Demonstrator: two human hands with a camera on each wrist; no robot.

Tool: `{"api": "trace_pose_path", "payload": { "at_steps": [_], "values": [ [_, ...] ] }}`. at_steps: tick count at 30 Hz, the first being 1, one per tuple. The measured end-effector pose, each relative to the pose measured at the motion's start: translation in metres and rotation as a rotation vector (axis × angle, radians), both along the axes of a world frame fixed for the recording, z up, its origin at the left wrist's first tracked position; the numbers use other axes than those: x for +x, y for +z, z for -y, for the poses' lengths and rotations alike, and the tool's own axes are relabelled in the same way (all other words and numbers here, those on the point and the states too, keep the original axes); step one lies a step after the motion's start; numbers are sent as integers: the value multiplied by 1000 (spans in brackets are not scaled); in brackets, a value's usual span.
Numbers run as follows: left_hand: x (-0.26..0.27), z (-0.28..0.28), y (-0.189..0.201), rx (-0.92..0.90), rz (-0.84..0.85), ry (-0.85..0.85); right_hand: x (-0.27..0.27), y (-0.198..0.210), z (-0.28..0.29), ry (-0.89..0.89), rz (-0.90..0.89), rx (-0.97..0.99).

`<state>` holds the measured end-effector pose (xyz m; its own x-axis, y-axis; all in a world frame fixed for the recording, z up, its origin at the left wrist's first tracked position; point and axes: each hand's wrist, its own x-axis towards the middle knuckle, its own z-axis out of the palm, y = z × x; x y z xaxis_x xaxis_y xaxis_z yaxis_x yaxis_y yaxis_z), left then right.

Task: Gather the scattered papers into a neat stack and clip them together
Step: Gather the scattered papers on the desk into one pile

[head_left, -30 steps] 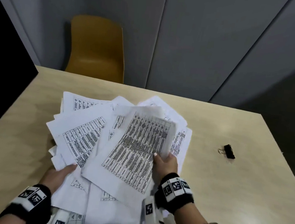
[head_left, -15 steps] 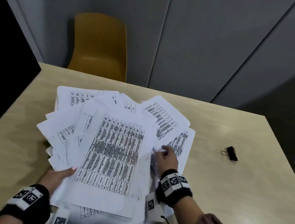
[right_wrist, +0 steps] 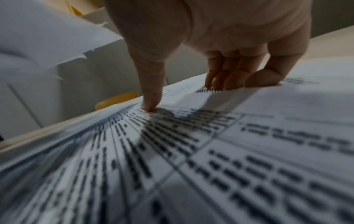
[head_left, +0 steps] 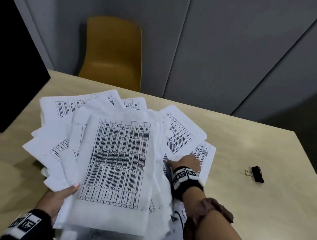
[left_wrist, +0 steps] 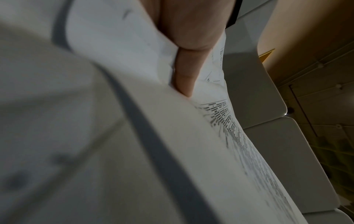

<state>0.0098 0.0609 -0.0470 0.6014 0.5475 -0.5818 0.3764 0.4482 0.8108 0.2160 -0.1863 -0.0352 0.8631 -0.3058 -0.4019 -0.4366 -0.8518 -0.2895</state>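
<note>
On the worktop, the papers lie fanned in a loose heap. The left hand pinches the heap's near-left edge, thumb on top. The right hand presses fingertips on sheets at the heap's right. The clip lies well right of the heap.
</note>
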Motion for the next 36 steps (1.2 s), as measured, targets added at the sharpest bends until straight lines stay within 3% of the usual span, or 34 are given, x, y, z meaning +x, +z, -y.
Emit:
{"api": "trace_pose_path", "payload": {
  "at_steps": [4, 11, 14, 19, 22, 25, 32, 36],
  "values": [
    [1, -3, -2, -29, 25, 7, 8, -3, 0, 16, -41, 67],
    [2, -4, -3, 4, 6, -14, 4, 4, 28, 2, 123, 358],
    [3, -3, 0, 0, -5, -27, -4, 5, 51, 94, 126, 354],
    [5, -2, 4, 34, -27, -51, -17, 1, 78, 208, -55, 245],
    [5, 0, 4, 54, -26, -53, -22, 7, 83, 68, 36, 141],
    [4, -1, 1, 41, -40, -53, -26, 13, 74, -136, 81, 184],
    [15, -1, 0, 63, -72, -77, -32, 9, 48, -147, 87, 317],
    [16, 1, 1, 69, -60, -63, -28, 11, 50, -133, 2, 367]
  ]
}}
